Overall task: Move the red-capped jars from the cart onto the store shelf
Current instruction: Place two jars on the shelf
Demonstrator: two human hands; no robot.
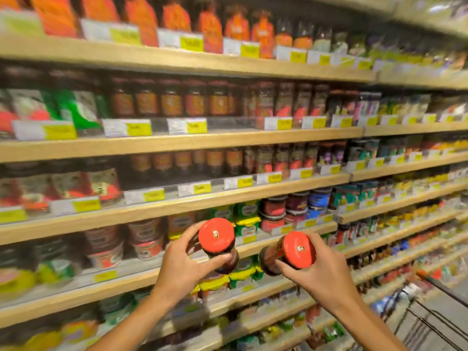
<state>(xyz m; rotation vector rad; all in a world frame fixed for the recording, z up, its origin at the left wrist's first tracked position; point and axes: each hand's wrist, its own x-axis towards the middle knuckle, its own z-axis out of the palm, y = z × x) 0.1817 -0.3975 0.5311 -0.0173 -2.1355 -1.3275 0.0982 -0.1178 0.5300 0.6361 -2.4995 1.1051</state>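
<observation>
My left hand (181,266) grips a dark jar with a red cap (216,235), the cap tilted toward me. My right hand (321,271) grips a second red-capped jar (298,250), lying nearly on its side with the cap facing right and toward me. Both jars are held in the air in front of the store shelves (177,141), at about the height of the lower shelves. Rows of similar dark jars (172,101) stand on the middle shelves. The picture is blurred by motion.
Wooden shelves packed with jars, pouches and tubs fill the view, with yellow price tags (138,129) along their edges. Part of a wire cart (435,317) with an orange handle shows at the lower right.
</observation>
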